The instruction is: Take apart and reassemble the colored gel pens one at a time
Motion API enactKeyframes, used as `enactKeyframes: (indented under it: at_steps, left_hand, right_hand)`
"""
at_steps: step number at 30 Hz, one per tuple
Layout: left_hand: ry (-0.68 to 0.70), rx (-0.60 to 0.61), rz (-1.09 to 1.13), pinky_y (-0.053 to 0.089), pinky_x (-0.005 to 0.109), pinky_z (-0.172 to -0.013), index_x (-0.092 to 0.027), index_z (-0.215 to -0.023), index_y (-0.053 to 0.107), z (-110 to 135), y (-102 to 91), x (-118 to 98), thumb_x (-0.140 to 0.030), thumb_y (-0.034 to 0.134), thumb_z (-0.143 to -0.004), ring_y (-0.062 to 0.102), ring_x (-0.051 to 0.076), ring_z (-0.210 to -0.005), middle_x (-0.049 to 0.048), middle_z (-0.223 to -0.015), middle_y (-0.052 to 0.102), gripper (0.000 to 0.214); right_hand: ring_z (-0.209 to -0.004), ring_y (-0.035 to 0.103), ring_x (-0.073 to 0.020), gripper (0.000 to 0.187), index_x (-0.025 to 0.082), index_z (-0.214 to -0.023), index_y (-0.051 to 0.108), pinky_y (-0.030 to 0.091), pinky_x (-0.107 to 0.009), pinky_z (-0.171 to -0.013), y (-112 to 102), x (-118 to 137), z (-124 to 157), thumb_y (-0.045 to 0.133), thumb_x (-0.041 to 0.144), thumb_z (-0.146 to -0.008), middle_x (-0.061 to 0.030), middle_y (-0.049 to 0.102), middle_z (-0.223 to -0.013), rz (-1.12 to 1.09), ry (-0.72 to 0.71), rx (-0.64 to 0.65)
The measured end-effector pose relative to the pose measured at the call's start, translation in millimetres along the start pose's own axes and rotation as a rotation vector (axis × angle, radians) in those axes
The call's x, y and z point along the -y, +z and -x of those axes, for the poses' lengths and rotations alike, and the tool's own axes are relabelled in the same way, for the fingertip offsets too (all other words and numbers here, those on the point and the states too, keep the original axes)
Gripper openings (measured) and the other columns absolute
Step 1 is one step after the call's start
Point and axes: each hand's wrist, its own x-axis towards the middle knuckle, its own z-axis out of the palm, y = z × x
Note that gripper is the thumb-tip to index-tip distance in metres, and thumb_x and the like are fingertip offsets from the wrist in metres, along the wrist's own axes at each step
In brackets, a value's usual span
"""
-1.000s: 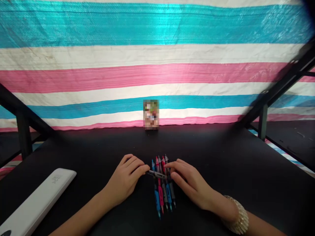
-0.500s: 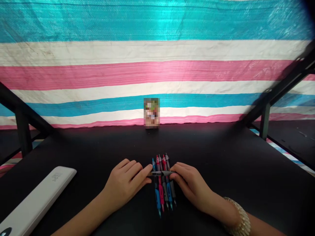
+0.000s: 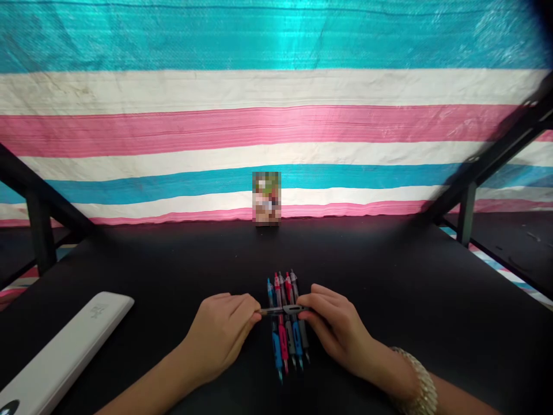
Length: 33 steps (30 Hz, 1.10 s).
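Several pens [image 3: 287, 328] in blue, red and grey lie side by side on the black table [image 3: 389, 271], tips toward me. Across them lies one dark pen [image 3: 283, 310], held crosswise at both ends. My left hand [image 3: 222, 334] pinches its left end with curled fingers. My right hand [image 3: 334, 328] pinches its right end; a pale beaded bracelet [image 3: 419, 383] sits on that wrist.
A white flat case [image 3: 64, 351] lies at the table's left front. A small upright card or box [image 3: 266, 197], blurred out, stands at the back against a striped blue, white and pink tarp [image 3: 276, 115]. Black metal frame bars [image 3: 488, 161] slope at both sides.
Both hands have closed in on the crosswise pen and now pinch its ends; it has shifted slightly toward me over the row.
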Motion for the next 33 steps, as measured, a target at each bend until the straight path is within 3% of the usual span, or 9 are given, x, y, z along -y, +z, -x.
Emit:
enactKeyframes:
  at_steps: [5, 9, 15, 24, 28, 33]
  left_hand:
    - [-0.176, -0.087, 0.249, 0.048, 0.025, -0.057, -0.021, -0.12, 0.057, -1, -3.6, 8, -0.036, 0.055, -0.098, 0.057, 0.012, -0.055, -0.0002, -0.08, 0.065, 0.027]
    - [-0.294, -0.206, 0.319, 0.052, 0.022, -0.059, -0.022, -0.105, 0.067, -5, -3.3, 5, -0.02, 0.059, -0.095, 0.062, 0.011, -0.057, -0.0002, -0.081, 0.068, 0.013]
    - [-0.395, -0.29, 0.421, 0.049, 0.018, -0.049, -0.02, -0.099, 0.074, -4, 1.1, 0, -0.017, 0.064, -0.091, 0.063, 0.009, -0.046, -0.0046, -0.062, 0.065, 0.012]
    - [-0.121, -0.363, 0.235, 0.05, 0.017, -0.054, -0.019, -0.104, 0.072, -1, 0.5, 5, -0.014, 0.062, -0.095, 0.064, 0.009, -0.049, -0.0043, -0.059, 0.068, 0.015]
    - [-0.026, -0.322, 0.073, 0.049, 0.023, -0.054, -0.016, -0.106, 0.065, -2, -0.9, 7, -0.02, 0.053, -0.1, 0.061, 0.013, -0.053, 0.0017, -0.071, 0.068, 0.014]
    - [0.072, -0.246, -0.076, 0.041, 0.029, -0.051, -0.015, -0.099, 0.058, 1, -1.1, 9, -0.023, 0.039, -0.104, 0.055, 0.017, -0.053, 0.0038, -0.068, 0.062, 0.022]
  right_hand:
    - [-0.063, 0.05, -0.0149, 0.037, 0.019, -0.078, 0.055, 0.04, -0.027, -0.059, -7, -1, -3, 0.04, 0.036, -0.107, -0.0006, 0.054, -0.071, -0.13, 0.209, -0.009]
    - [-0.058, 0.043, -0.0129, 0.047, 0.02, -0.069, 0.049, 0.036, -0.025, -0.055, -8, -2, -4, 0.037, 0.044, -0.107, 0.002, 0.048, -0.065, -0.194, 0.317, -0.009]
    - [-0.058, 0.044, -0.0129, 0.046, 0.019, -0.076, 0.058, 0.036, -0.025, -0.054, -6, -3, -3, 0.041, 0.049, -0.105, 0.0016, 0.051, -0.066, -0.224, 0.338, 0.015]
    - [-0.049, 0.036, -0.0104, 0.05, 0.017, -0.079, 0.062, 0.031, -0.024, -0.051, -1, -8, -2, 0.046, 0.058, -0.101, 0.0061, 0.045, -0.052, -0.467, 0.497, 0.06]
    - [-0.046, 0.035, -0.0103, 0.056, 0.017, -0.076, 0.062, 0.031, -0.024, -0.05, 1, -7, -3, 0.047, 0.067, -0.097, 0.0064, 0.045, -0.048, -0.525, 0.55, 0.089]
    - [-0.045, 0.035, -0.0103, 0.056, 0.017, -0.076, 0.063, 0.031, -0.025, -0.049, 3, -5, -2, 0.046, 0.067, -0.096, 0.0065, 0.043, -0.047, -0.545, 0.552, 0.114]
